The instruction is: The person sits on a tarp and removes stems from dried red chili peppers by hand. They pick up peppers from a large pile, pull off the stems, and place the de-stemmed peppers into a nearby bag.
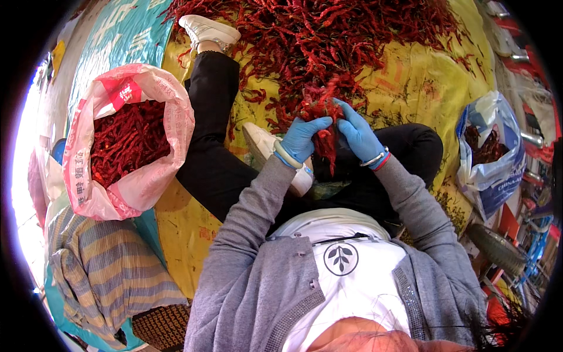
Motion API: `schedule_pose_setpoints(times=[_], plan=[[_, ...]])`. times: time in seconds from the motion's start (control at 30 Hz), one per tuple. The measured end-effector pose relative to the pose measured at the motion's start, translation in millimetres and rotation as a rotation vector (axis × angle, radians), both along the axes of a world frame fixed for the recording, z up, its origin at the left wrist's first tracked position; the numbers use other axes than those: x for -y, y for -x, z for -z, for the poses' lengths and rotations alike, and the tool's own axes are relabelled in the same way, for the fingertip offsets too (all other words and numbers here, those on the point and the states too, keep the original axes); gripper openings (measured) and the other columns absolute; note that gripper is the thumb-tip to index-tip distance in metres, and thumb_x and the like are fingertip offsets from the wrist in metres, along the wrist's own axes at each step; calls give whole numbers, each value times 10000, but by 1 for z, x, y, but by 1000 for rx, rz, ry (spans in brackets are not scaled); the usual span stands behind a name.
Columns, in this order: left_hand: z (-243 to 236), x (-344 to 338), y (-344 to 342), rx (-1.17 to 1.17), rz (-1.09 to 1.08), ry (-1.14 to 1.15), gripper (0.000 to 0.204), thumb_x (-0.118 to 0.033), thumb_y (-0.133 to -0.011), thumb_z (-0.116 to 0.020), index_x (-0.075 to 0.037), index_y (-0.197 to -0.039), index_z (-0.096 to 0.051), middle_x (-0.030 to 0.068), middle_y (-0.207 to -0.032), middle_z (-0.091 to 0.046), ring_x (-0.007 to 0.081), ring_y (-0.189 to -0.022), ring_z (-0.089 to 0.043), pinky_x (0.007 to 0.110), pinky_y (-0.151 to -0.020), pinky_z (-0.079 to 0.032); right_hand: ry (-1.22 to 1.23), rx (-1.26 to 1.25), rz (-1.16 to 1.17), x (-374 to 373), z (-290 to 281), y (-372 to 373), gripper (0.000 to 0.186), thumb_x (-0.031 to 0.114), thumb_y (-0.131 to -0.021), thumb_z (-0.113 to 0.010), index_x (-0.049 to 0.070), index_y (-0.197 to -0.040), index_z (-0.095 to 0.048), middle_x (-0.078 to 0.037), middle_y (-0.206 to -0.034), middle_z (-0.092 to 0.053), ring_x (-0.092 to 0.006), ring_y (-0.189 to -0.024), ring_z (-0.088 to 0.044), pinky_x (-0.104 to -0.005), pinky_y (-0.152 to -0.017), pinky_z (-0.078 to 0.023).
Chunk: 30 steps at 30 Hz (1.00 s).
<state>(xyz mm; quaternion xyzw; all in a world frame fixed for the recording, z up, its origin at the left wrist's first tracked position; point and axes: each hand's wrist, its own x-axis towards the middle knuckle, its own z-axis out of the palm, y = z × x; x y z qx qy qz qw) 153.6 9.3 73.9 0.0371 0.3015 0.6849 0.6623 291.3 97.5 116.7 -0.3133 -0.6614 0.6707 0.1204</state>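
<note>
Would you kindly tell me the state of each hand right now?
Left hand: closed, holding a bunch of red chilies.
Right hand: at the bunch's edge; grip cannot be told.

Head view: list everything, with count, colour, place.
Chilli pile: one, red, top centre
Yellow sheet: one, yellow, under pile
Teal sheet: one, teal, upper left
Pink bag: one, pink, left
Bagged chillies: many, red, in pink bag
Blue bag: one, blue, right
Sack: one, grey striped, lower left
Wheel: one, dark, lower right
Clutter: uncountable, mixed, right edge
Bunch: one, red chillies, held, centre
Shoes: two, white, upper left and centre
Cardigan: one, grey, bottom
Shirt: one, white, bottom
Legs: two, black, centre
Left grip: one, blue, on bunch
Right grip: one, blue, on bunch
</note>
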Motion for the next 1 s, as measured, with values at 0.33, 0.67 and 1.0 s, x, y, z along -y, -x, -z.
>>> schedule_pose_setpoints(times=[0.33,0.67,1.0], plan=[[-13,8,-11,-110,-38,108,331,33,-764,-652,-45,-1082,-603,62,-999,-650,164,-878,-631,290,-798,-509,-369,427,-214,-3,-31,-8,532,184,-856,-555,66,-1333,-353,-180,-834,-623,-345,-760,-619,-398,-648,-472],[5,15,-11,-429,-37,158,274,-9,-752,-693,-25,-1015,-617,66,-975,-650,132,-837,-623,271,-759,-511,363,6,274,-12,-11,-3,136,168,-866,-597,38,-901,-593,13,-721,-532,-48,-637,-451,-203,-562,-378],[20,18,-10,-505,2,155,262,-19,-742,-705,-33,-987,-613,13,-909,-639,100,-815,-598,252,-730,-507,74,-139,299,5,12,12,100,107,-862,-601,49,-812,-537,22,-681,-500,-43,-595,-424,-214,-530,-363]])
